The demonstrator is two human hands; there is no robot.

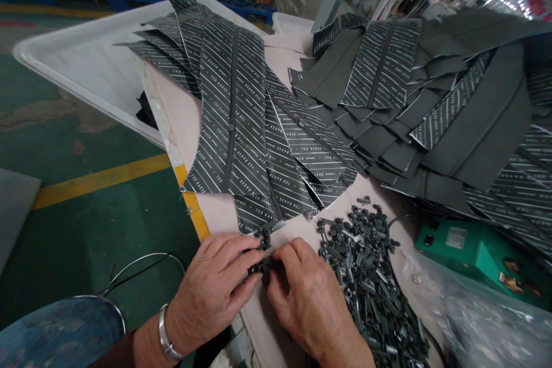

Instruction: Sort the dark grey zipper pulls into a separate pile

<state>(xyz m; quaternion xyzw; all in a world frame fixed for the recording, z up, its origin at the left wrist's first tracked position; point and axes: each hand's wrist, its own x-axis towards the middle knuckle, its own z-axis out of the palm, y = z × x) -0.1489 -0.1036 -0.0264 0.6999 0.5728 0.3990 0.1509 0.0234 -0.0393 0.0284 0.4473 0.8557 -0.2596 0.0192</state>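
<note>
My left hand [219, 276], a metal bangle at its wrist, has its fingers closed around small dark zipper sliders [261, 267]. Beside it my right hand [304, 287] is closed in a pinch at the same sliders, its fingertips partly hidden. Just beyond the fingers a few more sliders touch the lower edge of the striped fabric panels. The uppermost striped panel [250, 92] is dark with white lettering and has a zipper down its length. To the right of my hands spreads a heap of loose zipper sliders [371, 276].
Many grey and striped panels [470, 121] are piled at the right. Below them sit a green device [470, 256] and clear plastic wrap [495, 328]. A white bin [77, 63] stands left of the table edge, and a round blue stool [64, 330] is at lower left.
</note>
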